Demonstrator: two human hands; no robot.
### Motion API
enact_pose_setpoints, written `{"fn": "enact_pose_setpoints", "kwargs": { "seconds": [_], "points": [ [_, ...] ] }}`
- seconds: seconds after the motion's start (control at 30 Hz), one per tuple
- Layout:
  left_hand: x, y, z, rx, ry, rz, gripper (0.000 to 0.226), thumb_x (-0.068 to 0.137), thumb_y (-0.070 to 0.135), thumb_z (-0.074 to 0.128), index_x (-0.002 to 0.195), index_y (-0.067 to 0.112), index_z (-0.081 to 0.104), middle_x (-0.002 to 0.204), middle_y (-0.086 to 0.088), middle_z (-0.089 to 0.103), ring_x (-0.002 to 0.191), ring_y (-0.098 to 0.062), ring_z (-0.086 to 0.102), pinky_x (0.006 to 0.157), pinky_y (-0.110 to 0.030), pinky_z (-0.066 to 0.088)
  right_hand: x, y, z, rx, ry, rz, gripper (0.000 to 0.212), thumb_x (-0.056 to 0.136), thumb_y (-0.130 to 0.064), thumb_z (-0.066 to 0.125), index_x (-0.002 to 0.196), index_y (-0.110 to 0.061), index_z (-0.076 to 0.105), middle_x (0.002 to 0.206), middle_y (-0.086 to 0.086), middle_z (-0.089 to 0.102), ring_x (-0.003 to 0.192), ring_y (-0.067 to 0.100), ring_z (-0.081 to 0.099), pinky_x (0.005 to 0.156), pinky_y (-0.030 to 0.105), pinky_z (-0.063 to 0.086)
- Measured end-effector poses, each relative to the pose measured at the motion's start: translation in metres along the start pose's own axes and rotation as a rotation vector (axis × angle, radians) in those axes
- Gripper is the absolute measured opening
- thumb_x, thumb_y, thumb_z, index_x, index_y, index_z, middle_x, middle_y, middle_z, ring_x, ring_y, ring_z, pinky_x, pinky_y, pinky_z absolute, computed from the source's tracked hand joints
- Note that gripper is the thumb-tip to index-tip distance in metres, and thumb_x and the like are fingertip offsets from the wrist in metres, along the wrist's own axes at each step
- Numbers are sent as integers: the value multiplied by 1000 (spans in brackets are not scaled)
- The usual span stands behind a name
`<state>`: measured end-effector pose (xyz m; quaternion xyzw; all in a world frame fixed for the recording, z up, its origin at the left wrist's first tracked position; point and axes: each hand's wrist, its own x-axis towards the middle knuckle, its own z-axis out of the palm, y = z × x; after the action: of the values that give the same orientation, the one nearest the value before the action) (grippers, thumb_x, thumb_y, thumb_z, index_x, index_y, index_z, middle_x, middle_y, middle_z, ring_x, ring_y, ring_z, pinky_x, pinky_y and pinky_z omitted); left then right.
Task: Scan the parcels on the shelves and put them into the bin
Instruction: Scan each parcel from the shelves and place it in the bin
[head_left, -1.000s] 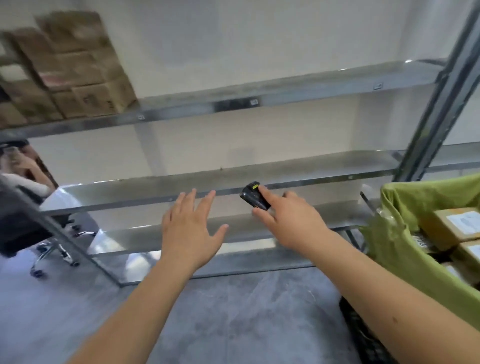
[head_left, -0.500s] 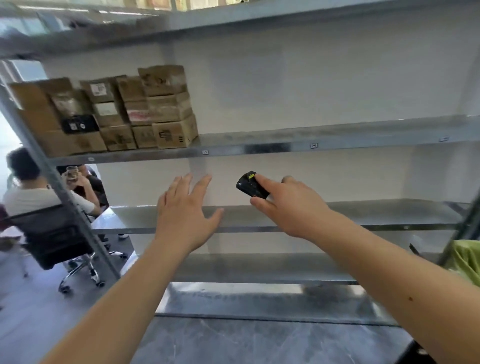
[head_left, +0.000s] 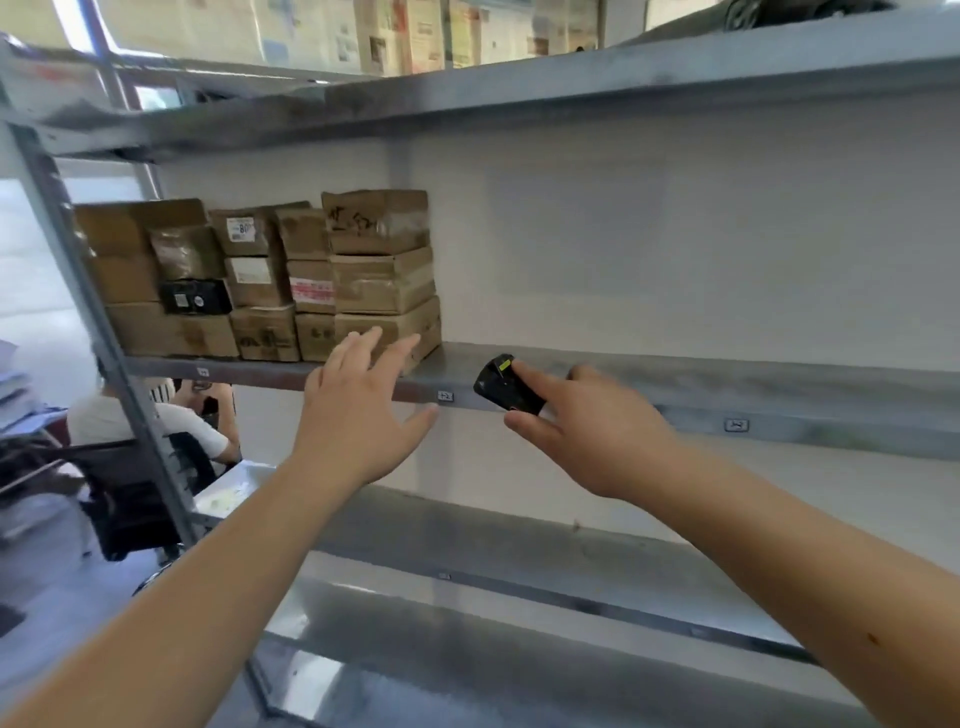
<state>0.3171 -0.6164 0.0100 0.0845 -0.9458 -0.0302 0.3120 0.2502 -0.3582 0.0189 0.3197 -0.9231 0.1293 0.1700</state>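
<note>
Bright, even daylight | strongest from window (head_left: 31, 270) at left, blown out to white | soft sheen on lower metal shelf (head_left: 363, 639) | wide-angle bending of shelf lines toward edges | motion blur throughout, parcels (head_left: 379, 280) and far background soft

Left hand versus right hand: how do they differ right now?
The left hand is open with fingers spread and holds nothing; the right hand pinches a small black scanner. The left hand reaches toward the bottom right box of the parcel stack, while the right hand sits in front of a bare stretch of the shelf. Both are raised at that shelf's level.
</note>
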Motion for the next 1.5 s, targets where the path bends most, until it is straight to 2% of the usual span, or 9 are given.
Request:
{"fn": "enact_pose_setpoints", "kwargs": {
  "seconds": [0.07,0.2,0.37,0.77,0.9,1.03,1.2,1.37,1.5],
  "points": [
    [21,-4,4,11,26,-25,79,90,69,57,159,41,31,169,-7,29,157,-30,21,121,-59,28,28,7,-3,12,11,-51,75,86,-81,18,155,-53,17,100,0,45,82,22,48,63,36,38],
    [61,-14,6,30,55,-71,80,91,67,60,160,42,28,171,-5,26,158,-29,18,122,-57,26,89,12,-10,-8,29,-126,68,93,-76,27,155,-52,19,104,2,47,93,28,53,73,39,42],
    [110,-34,1,46,113,-68,78,92,67,59,160,44,27,171,-3,25,158,-28,17,124,-58,22,155,13,-19,-8,89,-177,67,96,-75,34,157,-51,21,102,2,47,89,27,54,72,38,42],
    [233,-112,5,-90,201,9,79,89,64,64,156,53,24,172,2,8,157,-37,15,123,-58,27,265,-22,9,-103,162,-39,59,98,-72,36,151,-46,30,92,1,42,81,29,49,67,38,40],
    [268,-137,9,-212,120,31,87,85,67,68,156,55,19,171,7,2,158,-34,10,123,-57,27,297,-33,8,-167,191,63,57,98,-72,33,147,-42,35,86,-1,39,76,26,48,64,38,40],
    [298,-154,9,-306,29,58,93,83,69,72,158,54,18,172,-4,12,156,-38,21,123,-52,29,323,-41,10,-166,177,140,57,100,-70,35,147,-38,39,94,3,46,83,29,51,72,38,45],
    [325,-155,1,-321,-5,70,86,84,70,69,157,42,32,147,-12,51,130,-36,54,107,-47,51,341,-41,17,-106,170,196,55,100,-69,38,146,-40,43,100,4,50,83,26,54,68,34,42],
    [332,-148,-1,-304,-26,93,77,85,70,69,149,38,43,138,-11,55,122,-33,57,98,-39,51,352,-37,19,-38,166,204,52,100,-67,41,144,-39,46,103,4,56,79,20,55,61,31,40],
    [327,-142,-3,-401,-19,82,64,83,68,71,137,39,52,133,-5,54,103,-20,52,85,-29,43,349,-35,22,-85,192,214,57,100,-69,39,149,-41,39,99,4,48,80,23,51,65,34,40]
  ]
}}
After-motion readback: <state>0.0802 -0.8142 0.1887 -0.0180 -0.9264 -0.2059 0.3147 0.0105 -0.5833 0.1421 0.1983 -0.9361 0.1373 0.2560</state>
